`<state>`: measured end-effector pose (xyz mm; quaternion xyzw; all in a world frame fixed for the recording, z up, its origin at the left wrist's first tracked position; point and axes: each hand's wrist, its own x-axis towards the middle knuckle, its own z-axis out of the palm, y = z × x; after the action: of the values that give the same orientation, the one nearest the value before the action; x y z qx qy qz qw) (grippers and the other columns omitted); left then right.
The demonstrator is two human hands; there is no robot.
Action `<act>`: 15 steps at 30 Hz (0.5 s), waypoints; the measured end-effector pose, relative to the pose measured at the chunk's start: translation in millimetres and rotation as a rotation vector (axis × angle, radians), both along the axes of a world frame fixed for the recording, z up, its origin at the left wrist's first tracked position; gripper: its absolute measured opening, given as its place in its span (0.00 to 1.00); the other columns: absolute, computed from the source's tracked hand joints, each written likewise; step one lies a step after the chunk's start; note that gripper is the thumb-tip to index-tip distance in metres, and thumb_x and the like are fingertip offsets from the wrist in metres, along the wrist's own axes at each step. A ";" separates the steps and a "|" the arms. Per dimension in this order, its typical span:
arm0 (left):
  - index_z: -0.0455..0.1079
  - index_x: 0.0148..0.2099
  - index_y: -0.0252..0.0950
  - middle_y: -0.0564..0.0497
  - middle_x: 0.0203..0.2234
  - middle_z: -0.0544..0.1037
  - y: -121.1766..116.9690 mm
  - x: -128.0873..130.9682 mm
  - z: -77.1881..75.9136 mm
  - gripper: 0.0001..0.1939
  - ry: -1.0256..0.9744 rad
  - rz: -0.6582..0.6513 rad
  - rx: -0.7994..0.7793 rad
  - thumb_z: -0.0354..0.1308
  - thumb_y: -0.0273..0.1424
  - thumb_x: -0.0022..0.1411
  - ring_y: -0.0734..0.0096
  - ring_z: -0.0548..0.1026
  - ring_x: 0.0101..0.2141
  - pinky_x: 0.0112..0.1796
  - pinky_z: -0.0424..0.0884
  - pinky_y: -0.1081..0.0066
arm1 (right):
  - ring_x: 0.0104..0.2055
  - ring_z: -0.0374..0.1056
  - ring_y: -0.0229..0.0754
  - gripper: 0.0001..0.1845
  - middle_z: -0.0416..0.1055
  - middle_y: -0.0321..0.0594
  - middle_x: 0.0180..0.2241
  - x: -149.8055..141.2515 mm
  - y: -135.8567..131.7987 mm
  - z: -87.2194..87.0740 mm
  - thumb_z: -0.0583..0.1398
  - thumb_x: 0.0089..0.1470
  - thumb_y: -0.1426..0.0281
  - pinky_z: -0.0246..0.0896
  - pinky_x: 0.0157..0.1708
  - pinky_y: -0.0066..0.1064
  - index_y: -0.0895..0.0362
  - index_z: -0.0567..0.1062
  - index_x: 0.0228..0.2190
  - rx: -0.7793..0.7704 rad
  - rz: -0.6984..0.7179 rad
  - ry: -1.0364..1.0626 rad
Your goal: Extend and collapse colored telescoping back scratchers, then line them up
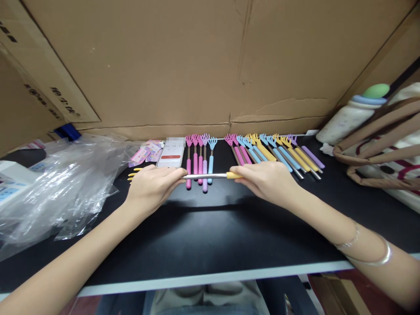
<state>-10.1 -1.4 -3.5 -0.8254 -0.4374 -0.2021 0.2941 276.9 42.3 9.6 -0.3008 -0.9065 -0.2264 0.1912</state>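
A yellow back scratcher with a metal shaft (pixel 206 176) is held level above the black table, between both hands. My left hand (pixel 154 183) is closed around its claw end, with yellow prongs poking out to the left. My right hand (pixel 265 179) closes on its yellow handle, whose tip is hidden in the fingers. Behind the shaft lies a small group of pink, purple and blue back scratchers (pixel 196 164), claws toward the cardboard. Beyond my right hand lies a larger slanted row of pink, blue, yellow and purple back scratchers (pixel 282 153).
Clear plastic bags (pixel 75 188) are heaped at the left, beside a white box (pixel 16 179). A phone (pixel 171 153) and colourful cards (pixel 147 152) lie at the back. Cardboard (pixel 197 65) walls the rear. A white bottle (pixel 349 116) and a bag with brown handles (pixel 387 148) stand right.
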 end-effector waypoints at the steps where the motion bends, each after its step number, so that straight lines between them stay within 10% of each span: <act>1: 0.68 0.36 0.40 0.55 0.27 0.79 0.2 0.0 -0.2 0.13 0.001 0.003 -0.005 0.43 0.36 0.67 0.74 0.73 0.24 0.26 0.58 0.72 | 0.27 0.68 0.32 0.17 0.77 0.34 0.29 0.0 -0.1 -0.3 0.48 0.62 0.60 0.42 0.22 0.28 0.53 0.74 0.38 -0.005 0.002 -0.002; 15: 0.68 0.37 0.39 0.56 0.27 0.78 0.2 2.0 -1.6 0.13 -0.001 0.002 -0.036 0.44 0.36 0.67 0.73 0.72 0.24 0.27 0.59 0.71 | 0.25 0.68 0.32 0.18 0.76 0.34 0.27 -1.3 1.9 -2.0 0.47 0.62 0.60 0.41 0.21 0.27 0.54 0.74 0.38 -0.031 0.021 0.004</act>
<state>-8.1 -1.2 -5.1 -0.8301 -0.4418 -0.1943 0.2792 275.6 44.2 7.6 -0.2948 -0.9125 -0.2097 0.1908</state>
